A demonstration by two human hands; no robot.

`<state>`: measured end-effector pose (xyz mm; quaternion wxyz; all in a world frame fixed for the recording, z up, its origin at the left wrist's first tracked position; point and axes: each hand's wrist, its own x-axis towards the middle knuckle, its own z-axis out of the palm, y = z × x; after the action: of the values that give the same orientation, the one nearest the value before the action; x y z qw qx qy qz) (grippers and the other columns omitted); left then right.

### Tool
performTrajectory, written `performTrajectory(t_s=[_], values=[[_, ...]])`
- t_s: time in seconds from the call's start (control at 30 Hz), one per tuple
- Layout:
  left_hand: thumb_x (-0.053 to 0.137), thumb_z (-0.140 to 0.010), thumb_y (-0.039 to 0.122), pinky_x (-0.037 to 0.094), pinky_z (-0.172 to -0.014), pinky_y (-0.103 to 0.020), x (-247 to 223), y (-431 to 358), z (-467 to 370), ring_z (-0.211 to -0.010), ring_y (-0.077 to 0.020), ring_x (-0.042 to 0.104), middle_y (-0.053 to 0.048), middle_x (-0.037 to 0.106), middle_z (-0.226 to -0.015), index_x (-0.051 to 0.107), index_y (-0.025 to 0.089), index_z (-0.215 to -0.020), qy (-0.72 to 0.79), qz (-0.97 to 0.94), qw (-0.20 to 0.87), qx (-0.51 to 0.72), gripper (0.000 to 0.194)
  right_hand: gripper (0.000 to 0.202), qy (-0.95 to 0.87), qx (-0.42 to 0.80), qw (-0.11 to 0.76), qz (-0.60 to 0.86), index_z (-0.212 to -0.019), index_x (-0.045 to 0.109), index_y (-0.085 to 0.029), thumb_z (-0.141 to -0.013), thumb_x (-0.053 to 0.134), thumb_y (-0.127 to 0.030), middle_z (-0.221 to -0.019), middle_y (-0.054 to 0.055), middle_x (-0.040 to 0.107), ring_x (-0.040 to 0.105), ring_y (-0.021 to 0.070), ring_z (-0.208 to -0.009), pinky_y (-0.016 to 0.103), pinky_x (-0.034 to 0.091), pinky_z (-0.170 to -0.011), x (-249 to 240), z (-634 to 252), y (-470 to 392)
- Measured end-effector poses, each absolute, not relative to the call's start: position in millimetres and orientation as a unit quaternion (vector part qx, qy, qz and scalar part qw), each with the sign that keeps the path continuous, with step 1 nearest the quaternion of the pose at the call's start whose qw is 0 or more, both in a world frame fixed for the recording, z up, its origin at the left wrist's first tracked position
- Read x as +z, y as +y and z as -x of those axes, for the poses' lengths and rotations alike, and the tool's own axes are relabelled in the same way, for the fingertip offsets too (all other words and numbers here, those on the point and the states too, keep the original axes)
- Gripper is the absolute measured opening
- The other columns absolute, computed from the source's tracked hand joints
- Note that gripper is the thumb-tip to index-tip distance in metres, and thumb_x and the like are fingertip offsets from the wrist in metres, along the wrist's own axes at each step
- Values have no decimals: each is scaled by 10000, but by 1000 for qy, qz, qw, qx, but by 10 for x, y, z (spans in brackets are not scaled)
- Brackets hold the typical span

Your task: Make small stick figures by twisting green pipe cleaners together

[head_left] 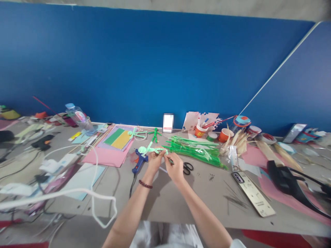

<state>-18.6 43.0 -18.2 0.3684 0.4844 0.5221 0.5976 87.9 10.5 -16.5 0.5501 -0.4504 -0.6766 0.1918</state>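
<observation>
My left hand (155, 162), with a beaded bracelet at the wrist, grips a pale green pipe-cleaner figure (143, 150), its round head pointing left. The fingertips of my right hand (175, 167) pinch the figure's right end, close to my left fingers. Just left of my left hand lies a blue glue gun (139, 162). Black scissors (188, 168) rest beside my right hand, partly hidden by it. Behind my hands stands a darker green figure (155, 134), and another pale green figure (137, 133) is to its left.
Bundled green pipe cleaners (196, 150) lie behind my right hand. A phone (253, 194) is at the right. Pink paper (111, 156), a plastic bottle (77, 114) and a looping white cable (103, 197) are at the left. An orange cup (226, 135) stands at the back.
</observation>
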Motion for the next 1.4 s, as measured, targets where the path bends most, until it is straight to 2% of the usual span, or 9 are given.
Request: performTrajectory(t_s=[0.1,0.27,0.47,0.63,0.73,0.9,1.03,1.2,1.4], values=[[657,-684,402,449,-623,-292,-196,450,195,-616,-172,545,-35,594,-620,579,162,-600,512,-523,342,589,266,166,-715,115,533,437,-829,630,-186,-864,469,-192,-765,49,622,554,150,-703,244,411,-603,-125,-930,94],[608,-736,334,449,-725,-309,-134,424,183,-734,-183,568,-52,615,-731,591,172,-684,459,-572,329,595,171,147,-704,55,551,444,-805,624,-192,-862,489,-190,-762,55,628,562,172,-759,274,432,-684,-58,-1075,169],[598,-761,383,366,-547,-234,-151,375,208,-570,-104,435,0,541,-657,613,152,-769,411,-567,431,569,231,204,-632,184,589,469,-741,625,-178,-863,496,-281,-719,40,618,558,155,-693,242,425,-601,-42,-1129,247],[656,-726,378,329,-527,-204,-185,370,188,-551,-77,400,24,500,-602,628,142,-746,389,-506,490,594,238,261,-563,319,580,494,-731,640,-157,-804,552,-392,-631,21,616,532,141,-565,241,414,-542,-174,-1085,327],[693,-679,399,350,-528,-208,-187,380,159,-545,-82,425,22,516,-595,622,141,-736,387,-449,508,625,274,267,-568,343,563,492,-712,646,-156,-803,546,-387,-602,20,611,529,141,-544,239,404,-522,-214,-1018,312],[698,-668,383,411,-589,-229,-162,377,135,-592,-103,492,14,552,-633,597,154,-745,401,-425,490,647,262,226,-638,236,552,482,-707,635,-172,-848,497,-283,-657,36,621,550,147,-603,244,412,-567,-176,-899,165],[654,-698,397,434,-627,-256,-175,406,164,-641,-136,529,-14,581,-672,591,158,-712,448,-471,419,634,248,221,-693,143,532,465,-769,642,-184,-877,455,-232,-686,42,619,551,148,-627,250,414,-591,-137,-880,77],[561,-782,386,445,-665,-278,-188,445,237,-658,-150,539,-17,580,-672,583,173,-703,471,-565,331,591,227,184,-698,99,539,462,-825,627,-189,-882,452,-196,-757,51,624,565,158,-706,255,426,-619,-117,-962,106],[560,-778,335,456,-725,-298,-143,404,231,-763,-177,575,-44,615,-788,570,188,-755,463,-602,309,572,149,153,-696,34,561,446,-790,611,-195,-873,482,-187,-732,44,616,544,170,-731,278,430,-663,-82,-1115,211]])
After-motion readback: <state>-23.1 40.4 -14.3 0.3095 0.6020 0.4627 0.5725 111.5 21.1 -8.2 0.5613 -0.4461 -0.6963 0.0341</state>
